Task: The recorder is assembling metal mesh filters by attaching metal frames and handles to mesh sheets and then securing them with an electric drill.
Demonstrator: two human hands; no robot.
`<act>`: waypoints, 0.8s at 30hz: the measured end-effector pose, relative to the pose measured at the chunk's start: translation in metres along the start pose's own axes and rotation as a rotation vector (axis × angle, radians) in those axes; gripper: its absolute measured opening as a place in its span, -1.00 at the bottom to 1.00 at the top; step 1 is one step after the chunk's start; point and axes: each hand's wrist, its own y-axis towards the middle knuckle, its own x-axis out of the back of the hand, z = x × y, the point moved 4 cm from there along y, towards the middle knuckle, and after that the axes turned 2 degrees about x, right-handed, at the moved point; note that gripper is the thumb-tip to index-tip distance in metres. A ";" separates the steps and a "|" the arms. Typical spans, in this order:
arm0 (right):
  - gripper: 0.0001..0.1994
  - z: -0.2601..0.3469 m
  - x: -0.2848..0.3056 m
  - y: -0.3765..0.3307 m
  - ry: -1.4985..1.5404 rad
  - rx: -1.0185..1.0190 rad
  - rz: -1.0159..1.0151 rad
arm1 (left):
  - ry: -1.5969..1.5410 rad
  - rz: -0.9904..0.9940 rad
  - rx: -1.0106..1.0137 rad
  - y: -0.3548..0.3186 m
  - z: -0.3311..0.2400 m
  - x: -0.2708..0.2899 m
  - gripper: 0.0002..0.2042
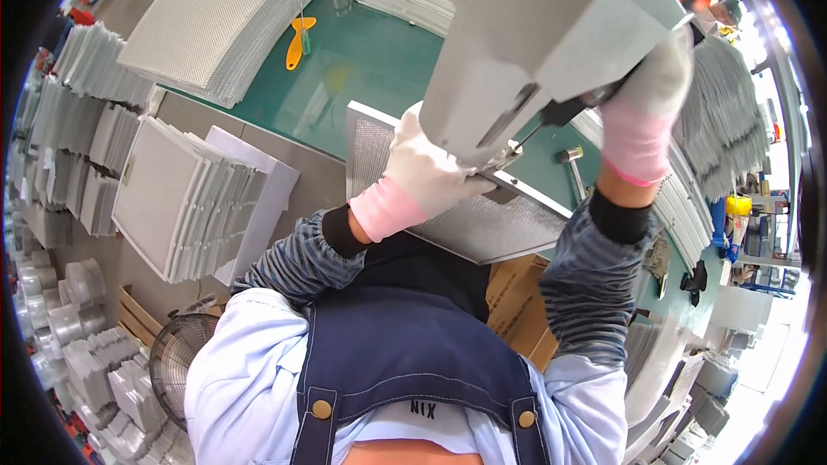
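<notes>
In a white glove with a pink cuff, my left hand (422, 176) is closed on the upper edge of a thin metal-framed mesh panel (500, 222). The panel stands tilted against the bench edge in front of my body. A large light-grey machine housing (525, 52) hangs over it and hides part of the panel and my left fingertips. My right hand (648, 103), gloved alike, is closed at the housing's right side on a black-handled tool (564, 110). Its thin shaft points down to the panel's frame near my left fingers; the housing hides its exact kind.
A stack of mesh sheets (220, 17) lies at the green bench's far left, beside a yellow scraper (300, 43). A hammer (573, 168) rests right of the panel. Framed panels (172, 198) lean at left near a black fan (183, 362). A cardboard box (521, 306) is below.
</notes>
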 end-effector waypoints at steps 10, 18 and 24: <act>-0.81 -0.007 -0.013 -0.026 0.415 -0.689 -0.180 | -0.072 -0.076 -0.129 0.004 -0.001 0.005 -0.70; -0.82 -0.008 -0.035 -0.043 0.516 -0.704 -0.268 | -0.143 -0.006 0.088 -0.009 0.001 -0.011 -0.84; -0.78 -0.022 -0.041 -0.048 0.595 -0.774 -0.467 | 0.151 0.134 0.004 0.004 -0.010 0.018 -0.71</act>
